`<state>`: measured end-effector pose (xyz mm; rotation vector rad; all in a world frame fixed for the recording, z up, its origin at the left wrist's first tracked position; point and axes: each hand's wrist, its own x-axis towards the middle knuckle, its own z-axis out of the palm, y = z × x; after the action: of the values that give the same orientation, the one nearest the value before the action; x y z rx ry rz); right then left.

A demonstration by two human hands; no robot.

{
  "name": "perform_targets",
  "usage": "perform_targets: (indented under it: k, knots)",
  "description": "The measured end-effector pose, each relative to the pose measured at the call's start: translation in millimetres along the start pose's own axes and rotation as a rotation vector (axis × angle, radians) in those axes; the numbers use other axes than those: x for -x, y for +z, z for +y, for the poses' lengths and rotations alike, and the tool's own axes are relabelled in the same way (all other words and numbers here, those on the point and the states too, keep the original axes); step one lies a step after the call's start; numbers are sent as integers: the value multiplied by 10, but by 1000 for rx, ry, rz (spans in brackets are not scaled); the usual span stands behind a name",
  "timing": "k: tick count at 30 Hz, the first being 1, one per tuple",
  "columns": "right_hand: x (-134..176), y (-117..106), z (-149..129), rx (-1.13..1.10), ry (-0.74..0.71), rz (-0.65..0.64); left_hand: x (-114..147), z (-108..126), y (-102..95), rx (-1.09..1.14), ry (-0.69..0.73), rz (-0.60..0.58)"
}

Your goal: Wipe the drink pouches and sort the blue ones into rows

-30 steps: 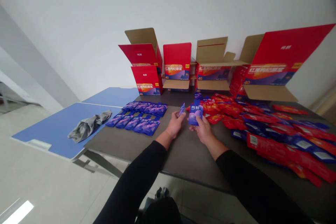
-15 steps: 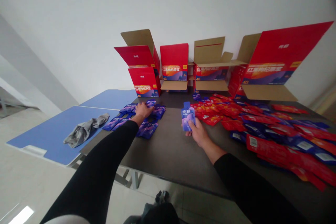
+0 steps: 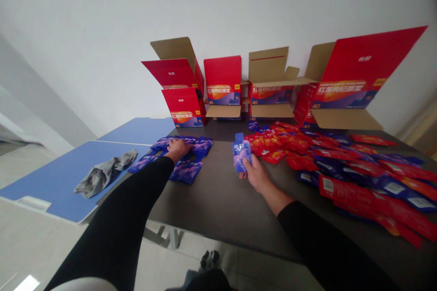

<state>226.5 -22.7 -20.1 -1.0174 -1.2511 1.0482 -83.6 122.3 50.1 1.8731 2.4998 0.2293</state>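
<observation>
My right hand (image 3: 255,173) is closed around a blue-purple pouch (image 3: 241,153) with white characters. It is held upright above the table, front towards me, thumb across its lower part. My left hand (image 3: 178,149) rests palm down on the back row of purple pouches (image 3: 202,146), fingers apart on them; the fingertips are partly hidden. In front of that row lies another row of purple pouches (image 3: 187,171), and more purple pouches (image 3: 140,163) lie left of my forearm.
A heap of red pouches (image 3: 302,161) mixed with blue ones covers the right of the dark table (image 3: 218,200). Open red cartons (image 3: 223,88) stand along the wall, flaps out. On a blue tabletop (image 3: 64,168) at left lies a grey cloth (image 3: 104,175).
My left hand has shifted slightly left along the back row of pouches. My right hand still holds the same pouch, and the view has turned a little.
</observation>
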Motion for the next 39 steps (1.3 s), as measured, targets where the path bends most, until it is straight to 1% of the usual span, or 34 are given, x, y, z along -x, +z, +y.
perform_targets:
  k: [6, 9, 12, 14, 16, 17, 18, 19, 20, 21, 22, 23, 24, 26, 27, 28, 31, 33, 35, 37, 39]
  knots:
    - [-6, -6, 5, 10, 6, 6, 15, 10, -9, 19, -5, -20]
    - [-3, -3, -2, 13, 11, 15, 57, 24, -46, 26, -11, 7]
    - [3, 0, -8, 15, 13, 18, 108, 30, -117, 45, 14, 29]
    - [2, 0, -2, 17, 8, 17, 163, 46, -175, 61, 35, 66]
    - [-3, -5, 13, 17, 9, 23, 264, 99, -225, 86, 101, 140]
    - [-7, -8, 22, 15, 11, 29, 340, 148, -241, 107, 173, 166]
    - [-11, -11, 30, 14, 13, 35, 435, 212, -245, 136, 271, 165]
    - [-15, -13, 34, 13, 16, 43, 550, 291, -236, 180, 382, 136]
    - [-18, -14, 35, 13, 19, 48, 680, 383, -211, 242, 493, 63]
    - [-20, -13, 30, 17, 21, 51, 823, 483, -170, 327, 571, -34]
    - [-21, -12, 21, 25, 21, 50, 971, 589, -114, 444, 600, -92]
    - [-21, -9, 8, 34, 20, 47, 1118, 696, -47, 569, 597, -137]
    - [-20, -6, -6, 42, 18, 41, 1256, 801, 24, 692, 564, -164]
    - [-19, 1, -33, 39, 8, 30, 1486, 994, 155, 894, 479, -169]
    - [-18, 4, -43, 29, 3, 22, 1574, 1079, 204, 990, 450, -183]
    - [-19, 5, -51, 19, -4, 12, 1642, 1154, 238, 1078, 429, -222]
    - [-24, 1, -63, 23, -60, -25, 1760, 1320, 246, 1283, 389, -377]
    - [-29, -6, -66, 58, -115, -45, 1792, 1384, 203, 1333, 371, -428]
    - [-31, -13, -65, 95, -160, -54, 1802, 1413, 152, 1300, 392, -418]
    - [-29, -17, -58, 113, -182, -69, 1787, 1407, 108, 1205, 460, -369]
    - [-20, -19, -45, 107, -177, -90, 1734, 1365, 72, 1102, 530, -292]
